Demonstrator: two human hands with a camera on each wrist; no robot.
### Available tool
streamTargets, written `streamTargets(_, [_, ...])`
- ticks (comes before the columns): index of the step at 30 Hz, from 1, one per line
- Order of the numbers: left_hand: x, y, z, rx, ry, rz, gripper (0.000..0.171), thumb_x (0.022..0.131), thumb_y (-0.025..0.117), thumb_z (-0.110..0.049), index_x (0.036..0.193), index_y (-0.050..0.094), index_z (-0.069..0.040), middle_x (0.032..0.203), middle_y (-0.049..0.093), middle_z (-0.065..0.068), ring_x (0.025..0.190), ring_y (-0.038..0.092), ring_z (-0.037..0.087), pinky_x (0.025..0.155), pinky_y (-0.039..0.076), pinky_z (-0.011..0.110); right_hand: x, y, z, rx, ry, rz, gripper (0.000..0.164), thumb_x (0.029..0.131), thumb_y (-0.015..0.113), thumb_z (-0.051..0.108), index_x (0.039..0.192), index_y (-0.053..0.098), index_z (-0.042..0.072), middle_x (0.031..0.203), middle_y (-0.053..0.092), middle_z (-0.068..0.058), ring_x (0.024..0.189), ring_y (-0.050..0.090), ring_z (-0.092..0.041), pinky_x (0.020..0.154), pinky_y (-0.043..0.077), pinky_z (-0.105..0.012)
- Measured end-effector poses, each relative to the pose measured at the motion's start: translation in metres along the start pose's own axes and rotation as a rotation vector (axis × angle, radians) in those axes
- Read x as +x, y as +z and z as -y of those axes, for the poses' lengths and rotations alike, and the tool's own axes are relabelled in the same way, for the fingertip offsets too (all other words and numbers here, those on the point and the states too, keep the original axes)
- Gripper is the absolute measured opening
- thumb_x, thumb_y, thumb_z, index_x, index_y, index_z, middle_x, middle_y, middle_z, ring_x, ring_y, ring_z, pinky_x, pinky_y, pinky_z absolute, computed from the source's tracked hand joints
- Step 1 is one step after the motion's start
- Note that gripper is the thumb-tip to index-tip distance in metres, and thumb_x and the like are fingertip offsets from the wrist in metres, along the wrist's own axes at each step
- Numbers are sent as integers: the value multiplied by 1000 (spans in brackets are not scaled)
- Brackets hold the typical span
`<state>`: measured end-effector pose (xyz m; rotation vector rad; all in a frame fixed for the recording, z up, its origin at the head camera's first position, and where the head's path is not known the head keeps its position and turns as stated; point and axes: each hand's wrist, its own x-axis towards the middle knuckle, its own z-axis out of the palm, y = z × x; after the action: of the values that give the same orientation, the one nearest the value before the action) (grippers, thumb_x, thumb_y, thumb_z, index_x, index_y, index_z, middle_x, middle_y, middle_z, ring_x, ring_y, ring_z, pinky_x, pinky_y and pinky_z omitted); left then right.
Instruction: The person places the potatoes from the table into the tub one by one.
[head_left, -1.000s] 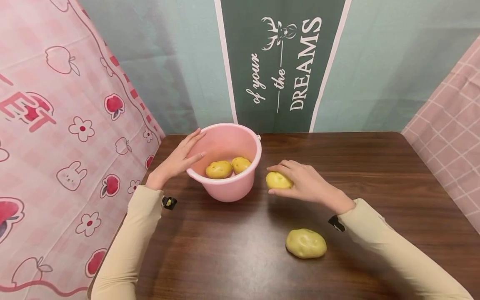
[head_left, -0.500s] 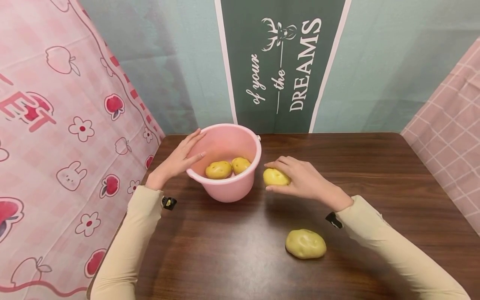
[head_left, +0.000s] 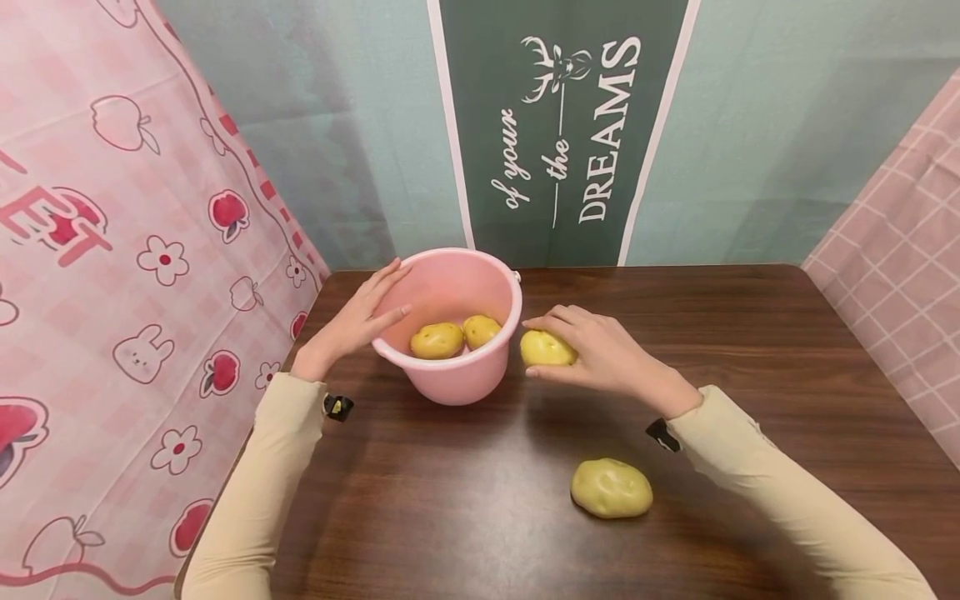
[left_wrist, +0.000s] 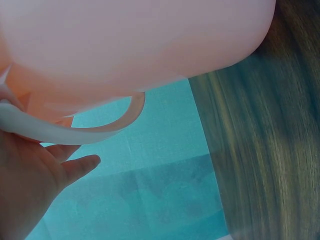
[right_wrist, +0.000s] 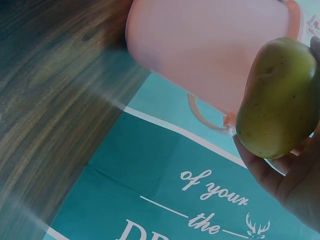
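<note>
My right hand [head_left: 603, 354] holds a yellow potato [head_left: 548, 348] just right of the pink bucket [head_left: 459, 383], thumb on its near side and fingers over the top. In the right wrist view the same potato [right_wrist: 280, 100] appears in front of the bucket's wall. On the bucket's left rim rests my left hand [head_left: 356, 321], its fingers and thumb extended. The left wrist view has this hand [left_wrist: 30, 180] beside the bucket's pale handle [left_wrist: 80, 134]. Inside the bucket lie two potatoes [head_left: 437, 341]. Another potato [head_left: 611, 488] lies on the table nearer to me.
The brown wooden table [head_left: 420, 517] carries the bucket. A teal cloth [head_left: 390, 167] with a dark green lettered panel hangs behind it. A pink printed curtain [head_left: 150, 333] flanks the left, and a pink checked cloth [head_left: 900, 242] the right.
My right hand has moved a little left and away from me with its potato, closer to the bucket. The left hand, the bucket and the other potatoes stay in place.
</note>
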<state>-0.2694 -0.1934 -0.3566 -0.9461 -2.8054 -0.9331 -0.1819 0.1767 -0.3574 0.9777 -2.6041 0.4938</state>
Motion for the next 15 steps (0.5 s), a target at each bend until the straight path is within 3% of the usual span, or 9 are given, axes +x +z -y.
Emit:
streamTargets(8, [0, 0, 1, 6, 6, -4, 63, 91, 54, -41, 147, 27, -29, 155, 16, 3, 141, 14, 26, 108, 16, 57, 6, -4, 4, -12, -28, -30, 61, 76, 59, 66, 122, 59, 28, 99, 54, 13, 83, 50, -6, 59, 41, -25])
streamTargets(15, [0, 0, -1, 5, -1, 3, 64, 91, 54, -41, 147, 27, -29, 155, 13, -5, 141, 13, 25, 109, 16, 56, 11, -8, 7, -8, -43, -48, 60, 75, 61, 65, 121, 59, 27, 99, 55, 11, 84, 50, -8, 60, 41, -26])
